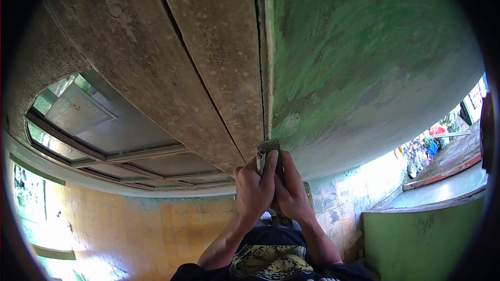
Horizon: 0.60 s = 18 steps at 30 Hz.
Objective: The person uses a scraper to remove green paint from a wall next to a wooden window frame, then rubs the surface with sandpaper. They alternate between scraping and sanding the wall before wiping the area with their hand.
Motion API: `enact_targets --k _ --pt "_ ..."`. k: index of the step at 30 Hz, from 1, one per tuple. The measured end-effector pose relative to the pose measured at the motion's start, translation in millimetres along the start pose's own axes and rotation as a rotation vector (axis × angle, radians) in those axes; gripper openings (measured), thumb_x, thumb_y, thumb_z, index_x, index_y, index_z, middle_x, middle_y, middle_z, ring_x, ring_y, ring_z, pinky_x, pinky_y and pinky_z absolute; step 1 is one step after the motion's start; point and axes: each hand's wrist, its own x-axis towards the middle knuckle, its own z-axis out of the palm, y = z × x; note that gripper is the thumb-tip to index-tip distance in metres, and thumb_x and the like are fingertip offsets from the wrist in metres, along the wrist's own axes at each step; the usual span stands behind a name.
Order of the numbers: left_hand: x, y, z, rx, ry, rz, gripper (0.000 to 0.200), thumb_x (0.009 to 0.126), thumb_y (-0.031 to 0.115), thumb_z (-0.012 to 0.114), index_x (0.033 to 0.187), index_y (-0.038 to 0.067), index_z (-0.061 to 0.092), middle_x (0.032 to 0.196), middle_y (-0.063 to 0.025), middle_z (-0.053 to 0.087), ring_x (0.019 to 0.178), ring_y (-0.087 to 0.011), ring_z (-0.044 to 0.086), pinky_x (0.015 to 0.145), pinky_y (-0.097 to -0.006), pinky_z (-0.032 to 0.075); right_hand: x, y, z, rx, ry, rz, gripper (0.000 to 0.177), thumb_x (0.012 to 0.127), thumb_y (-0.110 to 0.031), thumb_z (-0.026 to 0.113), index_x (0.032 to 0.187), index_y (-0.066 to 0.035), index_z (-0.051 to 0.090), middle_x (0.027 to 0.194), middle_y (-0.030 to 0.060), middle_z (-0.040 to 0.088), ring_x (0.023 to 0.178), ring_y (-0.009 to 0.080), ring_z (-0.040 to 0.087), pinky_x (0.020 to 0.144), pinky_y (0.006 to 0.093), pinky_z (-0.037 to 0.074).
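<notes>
Metal scraper (270, 148) pressed at edge of green wall (364, 62), beside wooden boards (198, 47). Left hand (254, 190) and right hand (291, 190) both closed tight around handle (260, 160). Seems stiff, light; best hold low on handle.

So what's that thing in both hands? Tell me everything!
It looks like a scraper of dull, worn metal: a flat blade on top, a pale tube-like handle below. It stands nearly upright, blade edge against the seam between the grey speckled panel and the green painted wall. The left hand and right hand wrap its handle together, hiding the lower part.
</notes>
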Motion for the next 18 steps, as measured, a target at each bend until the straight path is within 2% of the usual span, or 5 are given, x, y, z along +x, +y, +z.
enact_targets --k 4,8,10,13,18 --pt "-2 -18 10 0.002 0.038 0.071 0.036 0.099 0.021 0.060 0.075 -0.005 0.063 0.053 -0.0143 0.057 0.045 -0.0183 0.059 0.046 -0.0346 0.043 2 5 -4 -0.013 -0.015 -0.009 0.039 0.096 -0.003 0.047 0.134 -0.004 0.039 0.105 0.0197 0.062 0.096 0.0301 0.062 0.087 0.0367 0.047" --pt "5 13 -2 0.006 0.024 0.037 0.035 0.099 0.021 0.060 0.075 -0.005 0.063 0.054 -0.0157 0.058 0.045 -0.0189 0.060 0.046 -0.0352 0.043 8 -18 -5 -0.087 -0.015 -0.050 0.039 0.096 -0.004 0.047 0.134 -0.004 0.039 0.103 0.0201 0.063 0.093 0.0286 0.062 0.085 0.0368 0.048" --pt "11 27 -10 -0.005 -0.015 0.004 0.035 0.098 0.021 0.060 0.074 -0.005 0.062 0.055 -0.0168 0.058 0.046 -0.0221 0.061 0.046 -0.0362 0.043 12 -35 -4 -0.009 -0.059 0.033 0.039 0.097 -0.005 0.047 0.134 -0.004 0.039 0.102 0.0205 0.063 0.093 0.0255 0.062 0.085 0.0360 0.048" --pt "-1 -6 3 0.063 0.032 0.064 0.036 0.098 0.021 0.060 0.072 -0.004 0.062 0.055 -0.0174 0.058 0.046 -0.0257 0.061 0.047 -0.0367 0.043 0 -7 -1 0.000 -0.026 0.125 0.039 0.097 -0.005 0.047 0.135 -0.005 0.039 0.101 0.0193 0.063 0.093 0.0238 0.062 0.084 0.0361 0.048" --pt "-3 -3 -2 0.067 -0.046 -0.033 0.038 0.099 0.022 0.060 0.071 -0.004 0.061 0.056 -0.0169 0.059 0.047 -0.0274 0.061 0.048 -0.0369 0.044 -1 1 3 0.020 -0.003 0.016 0.039 0.097 -0.005 0.047 0.136 -0.005 0.038 0.103 0.0182 0.063 0.094 0.0236 0.062 0.085 0.0358 0.048"
